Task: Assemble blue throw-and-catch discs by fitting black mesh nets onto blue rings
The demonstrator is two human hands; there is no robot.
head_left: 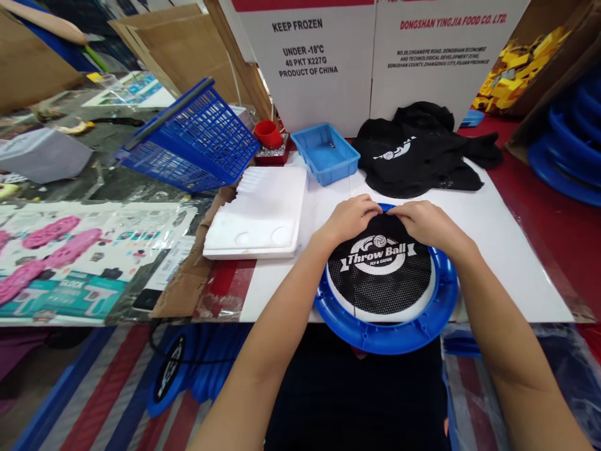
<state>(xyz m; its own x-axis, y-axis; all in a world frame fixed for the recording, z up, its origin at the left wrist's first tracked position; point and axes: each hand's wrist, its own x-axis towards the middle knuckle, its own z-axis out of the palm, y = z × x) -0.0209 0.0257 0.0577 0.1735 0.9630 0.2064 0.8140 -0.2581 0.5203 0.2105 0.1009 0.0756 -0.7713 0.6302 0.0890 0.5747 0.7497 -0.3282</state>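
Observation:
A blue plastic ring (pixel 385 338) lies partly over the near edge of the white work surface. Inside it sits a round black mesh fabric (pixel 385 291) printed "Throw Ball", with a white gap showing along its lower edge. My left hand (pixel 355 217) pinches the mesh's far edge at the ring's rim, left of centre. Close by, my right hand (pixel 425 222) pinches the same edge on the right. The fingertips nearly meet and hide part of the rim. Beyond them lies a pile of black mesh pieces (pixel 413 163), one with a white print.
A small blue tray (pixel 328 156) and a white foam block (pixel 263 216) stand left of the ring. Farther left leans a blue basket (pixel 197 141). White cartons (pixel 323 94) form the back. Blue rings (pixel 563 169) are stacked at right; more rings (pixel 206 360) hang below the table.

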